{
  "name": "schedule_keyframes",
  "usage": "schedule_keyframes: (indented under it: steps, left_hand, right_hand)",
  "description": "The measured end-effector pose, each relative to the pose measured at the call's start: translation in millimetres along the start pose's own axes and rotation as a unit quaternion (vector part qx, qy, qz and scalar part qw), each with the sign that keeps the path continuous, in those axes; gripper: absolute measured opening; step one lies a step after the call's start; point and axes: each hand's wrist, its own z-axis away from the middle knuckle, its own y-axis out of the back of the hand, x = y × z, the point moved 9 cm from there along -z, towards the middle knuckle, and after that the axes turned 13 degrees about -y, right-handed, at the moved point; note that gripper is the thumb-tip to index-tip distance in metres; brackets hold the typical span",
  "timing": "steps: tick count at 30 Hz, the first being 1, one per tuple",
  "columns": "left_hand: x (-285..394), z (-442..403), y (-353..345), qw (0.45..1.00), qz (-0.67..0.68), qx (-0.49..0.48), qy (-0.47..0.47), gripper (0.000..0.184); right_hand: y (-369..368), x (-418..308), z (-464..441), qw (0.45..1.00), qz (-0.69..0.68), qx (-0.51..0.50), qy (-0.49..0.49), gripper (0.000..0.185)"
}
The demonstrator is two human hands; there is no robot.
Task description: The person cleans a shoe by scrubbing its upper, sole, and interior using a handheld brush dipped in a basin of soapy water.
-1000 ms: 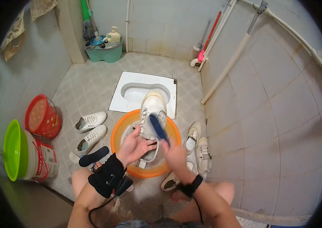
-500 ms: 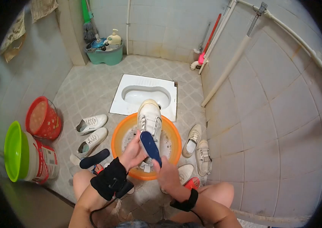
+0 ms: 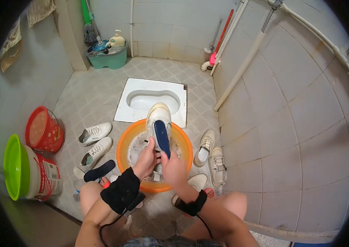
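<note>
"Looking at the orange round plastic basin (image 3: 122,154), why is the white low shoe with a cream toe (image 3: 157,114) held above it?"

"I suppose so that drips can fall into the foamy water (image 3: 136,151) inside the basin."

"And what do the fingers do?"

"The left hand (image 3: 145,162) grasps the shoe near its opening, thumb along the side; its other fingers are partly hidden, so I cannot tell their full grip. From these fingers the shoe points away, its toe reaching past the basin's far rim in this view."

"What about the right hand (image 3: 173,168)?"

"It is closed around the near end of the dark blue long brush (image 3: 161,135), whose head covers the shoe's upper. Bristles are not visible. Probably the left hand steadies, so the brush can press"
</note>
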Motion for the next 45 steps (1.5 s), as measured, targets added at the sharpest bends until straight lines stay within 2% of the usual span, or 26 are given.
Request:
schedule_keyframes:
  steps: [2, 3, 4, 6, 9, 11, 13, 14, 16, 17, 20, 22, 23, 24, 26, 28, 30, 32, 34, 36, 38, 39, 40, 42, 44, 45]
  left_hand:
    - [4, -2, 5, 0.999, -0.007, 0.033, -0.010, 0.056]
    - [7, -3, 4, 0.999, -0.016, 0.027, -0.017, 0.056]
    - [5, -2, 4, 0.999, -0.024, 0.022, -0.020, 0.056]
    - [-10, -2, 2, 0.996, -0.085, -0.007, -0.019, 0.056]
    - [-16, -12, 7, 0.997, -0.083, 0.000, -0.004, 0.057]
    - [-9, -11, 6, 0.999, -0.014, 0.032, -0.018, 0.056]
    - [1, -11, 1, 0.998, -0.044, 0.024, -0.039, 0.056]
    - [0, -7, 2, 0.996, -0.071, 0.024, -0.054, 0.056]
    - [-15, -9, 6, 0.993, -0.113, 0.004, -0.044, 0.053]
    - [-12, -9, 1, 0.992, -0.123, -0.005, -0.032, 0.052]
    - [-16, -14, 3, 0.993, -0.120, -0.013, -0.010, 0.045]
    - [-2, -16, 0, 0.996, -0.080, -0.004, -0.049, 0.042]
    - [7, -15, 2, 0.996, -0.071, 0.024, -0.055, 0.029]
    - [10, -13, 2, 0.995, -0.072, 0.026, -0.058, 0.029]
    - [23, -11, -4, 0.979, -0.171, -0.021, -0.112, 0.026]
    - [25, -9, -1, 0.977, -0.181, 0.014, -0.114, 0.031]
    - [39, -7, -10, 0.927, -0.333, -0.012, -0.172, 0.034]
    - [27, -13, -11, 0.874, -0.395, -0.102, -0.264, 0.040]
    - [36, 0, -26, 0.847, -0.442, -0.108, -0.274, 0.040]
    - [41, -1, -36, 0.846, -0.436, -0.117, -0.284, 0.042]
    - [35, -4, -21, 0.840, -0.448, -0.090, -0.292, 0.039]
    - [13, -19, 8, 0.813, -0.527, -0.080, -0.234, 0.035]
    - [22, -13, -2, 0.823, -0.482, -0.110, -0.278, 0.027]
    - [31, -1, -16, 0.782, -0.530, -0.111, -0.310, 0.023]
    - [35, 1, -26, 0.802, -0.501, -0.086, -0.313, 0.019]
    - [16, -2, -23, 0.787, -0.547, -0.110, -0.264, 0.021]
  right_hand:
    - [-8, 8, 26, 0.998, -0.027, -0.050, 0.015, 0.037]
    - [3, 4, 34, 0.993, -0.093, -0.009, 0.067, 0.036]
    - [-1, 3, 24, 0.994, -0.091, -0.011, 0.067, 0.036]
    - [-4, 5, -6, 0.998, -0.045, 0.025, 0.025, 0.039]
    - [-2, -1, -9, 0.999, -0.050, -0.006, -0.007, 0.038]
    - [-4, 12, 8, 0.999, -0.051, -0.007, -0.016, 0.038]
    - [3, 10, 28, 0.993, -0.099, 0.005, 0.064, 0.037]
    - [-3, 11, 20, 0.993, -0.095, 0.000, 0.064, 0.037]
    - [1, 6, -12, 0.997, -0.073, 0.029, 0.018, 0.039]
    - [0, 4, -24, 0.998, -0.069, -0.002, -0.010, 0.038]
    - [-1, 10, -25, 0.999, -0.039, 0.022, -0.017, 0.040]
    - [-9, 23, -45, 0.996, -0.092, -0.001, -0.009, 0.041]
    - [-15, 29, -53, 0.989, -0.144, -0.028, 0.000, 0.042]
    - [-8, 27, -50, 0.989, -0.145, -0.029, 0.003, 0.042]
    - [11, 18, -37, 0.993, -0.119, -0.010, 0.023, 0.045]
    - [13, 20, -24, 0.990, -0.139, -0.006, 0.036, 0.043]
    - [15, 15, -4, 0.998, -0.027, -0.024, 0.047, 0.039]
    - [22, 6, 7, 0.998, -0.034, -0.004, 0.059, 0.037]
    - [23, 8, 3, 0.997, -0.039, 0.012, 0.063, 0.036]
    - [20, 12, -35, 1.000, -0.012, 0.008, 0.016, 0.035]
    - [13, 15, -23, 1.000, -0.017, 0.016, 0.021, 0.036]
    - [9, 12, -8, 0.998, -0.019, 0.010, 0.060, 0.036]
    - [7, 7, 7, 0.995, -0.021, 0.006, 0.100, 0.037]
    - [16, 1, 14, 0.987, -0.069, 0.030, 0.141, 0.037]
    - [15, 10, -28, 0.999, -0.020, 0.010, 0.027, 0.040]
    - [27, 9, -44, 1.000, 0.001, 0.025, -0.007, 0.040]
